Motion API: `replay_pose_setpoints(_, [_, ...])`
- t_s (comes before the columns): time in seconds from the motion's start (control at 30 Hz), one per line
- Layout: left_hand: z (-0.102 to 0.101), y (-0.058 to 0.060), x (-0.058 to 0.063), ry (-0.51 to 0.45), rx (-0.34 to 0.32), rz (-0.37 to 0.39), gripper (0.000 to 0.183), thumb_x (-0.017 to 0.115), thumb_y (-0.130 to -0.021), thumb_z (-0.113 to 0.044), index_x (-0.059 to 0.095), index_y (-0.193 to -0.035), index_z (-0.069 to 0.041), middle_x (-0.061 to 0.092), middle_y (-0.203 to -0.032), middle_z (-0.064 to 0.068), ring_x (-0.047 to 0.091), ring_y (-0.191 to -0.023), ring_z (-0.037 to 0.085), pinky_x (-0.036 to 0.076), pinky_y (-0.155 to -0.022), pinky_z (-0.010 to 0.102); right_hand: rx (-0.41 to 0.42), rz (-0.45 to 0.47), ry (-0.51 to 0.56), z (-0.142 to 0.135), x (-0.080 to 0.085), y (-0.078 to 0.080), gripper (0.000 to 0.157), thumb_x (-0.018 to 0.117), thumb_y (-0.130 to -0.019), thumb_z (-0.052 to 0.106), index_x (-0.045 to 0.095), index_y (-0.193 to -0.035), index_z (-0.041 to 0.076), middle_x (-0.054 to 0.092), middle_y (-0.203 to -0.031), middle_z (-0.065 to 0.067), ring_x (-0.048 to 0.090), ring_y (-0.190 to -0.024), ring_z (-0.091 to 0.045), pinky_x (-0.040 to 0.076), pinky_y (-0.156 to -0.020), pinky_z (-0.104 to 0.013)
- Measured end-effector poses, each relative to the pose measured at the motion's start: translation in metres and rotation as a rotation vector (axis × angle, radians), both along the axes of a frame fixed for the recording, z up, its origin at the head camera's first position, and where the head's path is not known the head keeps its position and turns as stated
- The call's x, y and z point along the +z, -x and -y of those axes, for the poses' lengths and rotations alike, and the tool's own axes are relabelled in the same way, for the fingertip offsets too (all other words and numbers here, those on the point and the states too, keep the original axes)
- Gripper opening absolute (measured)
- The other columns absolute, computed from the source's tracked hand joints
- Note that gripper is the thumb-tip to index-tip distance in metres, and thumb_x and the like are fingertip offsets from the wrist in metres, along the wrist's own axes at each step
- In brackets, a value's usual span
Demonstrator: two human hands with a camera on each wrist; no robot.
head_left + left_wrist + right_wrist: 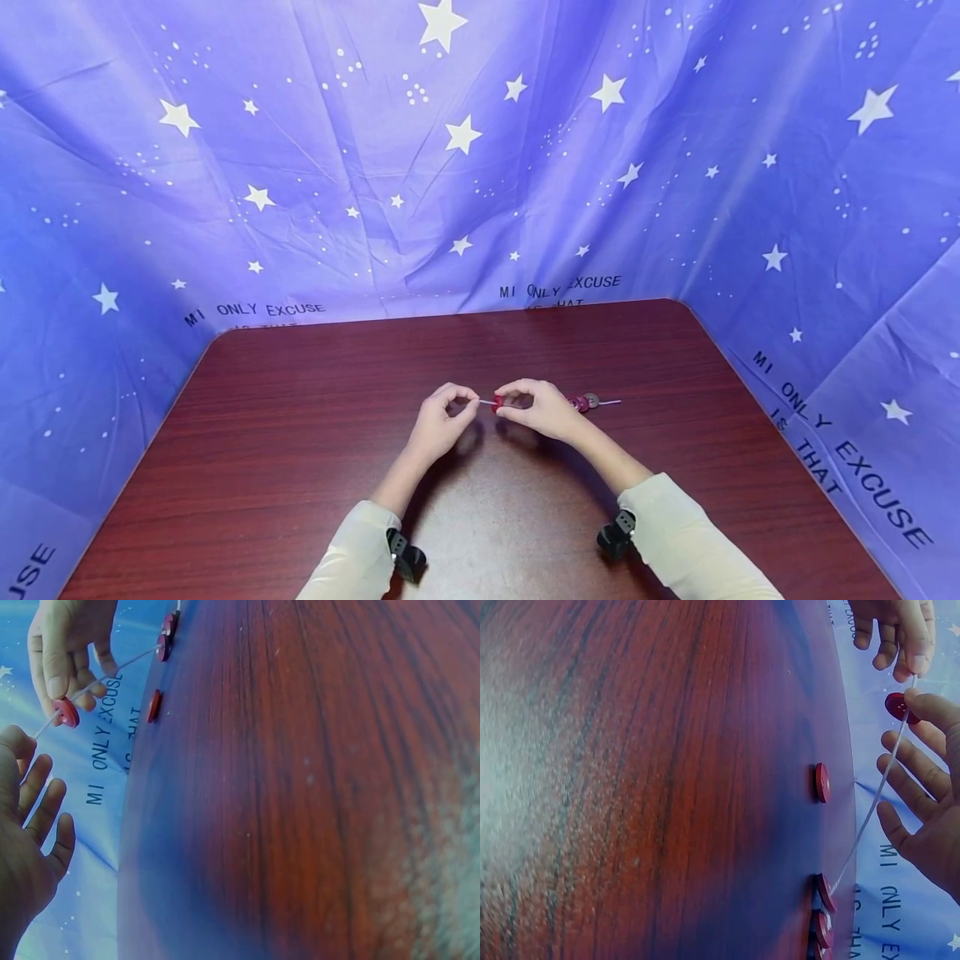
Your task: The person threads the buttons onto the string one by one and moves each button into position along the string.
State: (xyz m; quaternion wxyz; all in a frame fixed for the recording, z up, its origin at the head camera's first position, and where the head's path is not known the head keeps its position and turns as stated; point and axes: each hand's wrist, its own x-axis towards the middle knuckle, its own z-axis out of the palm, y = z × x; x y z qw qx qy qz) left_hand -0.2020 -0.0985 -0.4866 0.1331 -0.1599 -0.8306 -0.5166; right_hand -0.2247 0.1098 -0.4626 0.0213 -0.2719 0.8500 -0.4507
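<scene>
My right hand pinches a red button between thumb and forefinger. A pale cord runs through that button. Just left of it, the thumb and forefinger of my left hand pinch the cord near its end. From the held button the cord slopes down to several threaded buttons on the table, dark red ones and a greyish one. One loose red button lies apart on the table, hidden by the right hand in the head view.
The dark red wooden table carries the work. Blue-purple cloth with white stars and printed letters hangs around its back and sides. A black wrist camera sits at the left sleeve, another camera at the right.
</scene>
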Motion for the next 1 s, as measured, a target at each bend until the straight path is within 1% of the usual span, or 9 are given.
replay_pose_setpoints(0.07, [0.000, 0.000, 0.000, -0.002, 0.001, -0.001, 0.008, 0.066, -0.086, -0.018, 0.067, -0.088, -0.011, 0.064, -0.085, -0.002, 0.058, -0.081, 0.010, 0.047, -0.069, 0.032, 0.001, -0.011, -0.012, -0.001, 0.000, 0.000, 0.026, 0.073, -0.081, 0.021, 0.068, -0.103, 0.009, 0.068, -0.085, 0.000, 0.061, -0.080, -0.008, 0.052, -0.076, -0.036])
replay_pose_setpoints(0.17, [0.001, 0.000, 0.000, -0.007, 0.001, 0.005, 0.008, 0.066, -0.086, -0.018, 0.067, -0.087, -0.011, 0.064, -0.084, -0.002, 0.056, -0.081, 0.007, 0.047, -0.069, 0.032, 0.006, -0.030, -0.022, -0.003, -0.001, 0.001, 0.025, 0.073, -0.081, 0.020, 0.068, -0.103, 0.009, 0.068, -0.084, 0.001, 0.060, -0.079, -0.006, 0.052, -0.075, -0.031])
replay_pose_setpoints(0.27, [0.001, 0.000, 0.001, -0.010, 0.002, 0.015, 0.008, 0.066, -0.086, -0.019, 0.067, -0.088, -0.011, 0.064, -0.084, -0.003, 0.056, -0.081, 0.008, 0.046, -0.069, 0.030, 0.004, -0.032, -0.026, -0.004, -0.001, 0.002, 0.025, 0.073, -0.080, 0.019, 0.069, -0.102, 0.009, 0.068, -0.084, 0.002, 0.060, -0.078, -0.006, 0.051, -0.074, -0.026])
replay_pose_setpoints(0.37, [0.001, 0.000, 0.000, -0.013, 0.004, 0.021, 0.008, 0.066, -0.086, -0.019, 0.067, -0.088, -0.011, 0.064, -0.084, -0.004, 0.057, -0.081, 0.009, 0.046, -0.069, 0.031, 0.000, -0.030, -0.038, -0.006, -0.001, 0.003, 0.025, 0.073, -0.081, 0.019, 0.068, -0.103, 0.009, 0.068, -0.083, 0.002, 0.061, -0.078, -0.007, 0.050, -0.074, -0.023])
replay_pose_setpoints(0.47, [0.001, 0.000, 0.000, -0.010, 0.008, 0.016, 0.008, 0.066, -0.086, -0.019, 0.067, -0.087, -0.011, 0.064, -0.084, -0.004, 0.057, -0.081, 0.009, 0.047, -0.069, 0.032, -0.007, -0.032, -0.054, -0.008, -0.002, 0.004, 0.025, 0.072, -0.082, 0.020, 0.068, -0.104, 0.009, 0.068, -0.084, 0.002, 0.061, -0.078, -0.007, 0.050, -0.074, -0.024])
replay_pose_setpoints(0.6, [0.002, 0.000, -0.001, -0.008, 0.007, 0.010, 0.009, 0.066, -0.086, -0.019, 0.068, -0.087, -0.010, 0.064, -0.084, -0.003, 0.057, -0.080, 0.008, 0.048, -0.070, 0.034, -0.012, -0.027, -0.066, -0.011, -0.002, 0.003, 0.026, 0.072, -0.082, 0.019, 0.068, -0.105, 0.008, 0.068, -0.084, 0.001, 0.060, -0.078, -0.007, 0.052, -0.075, -0.032])
replay_pose_setpoints(0.67, [0.002, 0.000, -0.002, -0.014, 0.006, 0.012, 0.010, 0.066, -0.086, -0.019, 0.068, -0.087, -0.009, 0.064, -0.084, -0.002, 0.057, -0.080, 0.009, 0.049, -0.070, 0.036, -0.012, -0.022, -0.067, -0.012, -0.001, 0.003, 0.026, 0.072, -0.082, 0.019, 0.068, -0.105, 0.008, 0.068, -0.084, 0.001, 0.060, -0.078, -0.007, 0.052, -0.075, -0.033])
replay_pose_setpoints(0.8, [0.003, 0.000, -0.002, -0.019, 0.010, 0.012, 0.008, 0.066, -0.086, -0.017, 0.067, -0.087, -0.009, 0.064, -0.084, -0.002, 0.058, -0.080, 0.013, 0.049, -0.070, 0.040, -0.011, -0.014, -0.066, -0.014, -0.001, 0.004, 0.027, 0.071, -0.082, 0.018, 0.067, -0.106, 0.007, 0.068, -0.082, 0.001, 0.060, -0.077, -0.007, 0.051, -0.073, -0.030])
replay_pose_setpoints(1.0, [0.004, 0.000, -0.002, -0.024, 0.012, 0.008, 0.008, 0.066, -0.086, -0.017, 0.067, -0.087, -0.009, 0.064, -0.084, -0.001, 0.059, -0.080, 0.016, 0.049, -0.070, 0.040, -0.024, -0.007, -0.062, -0.017, -0.001, 0.006, 0.028, 0.071, -0.082, 0.018, 0.067, -0.106, 0.005, 0.068, -0.082, 0.001, 0.060, -0.077, -0.008, 0.051, -0.073, -0.028])
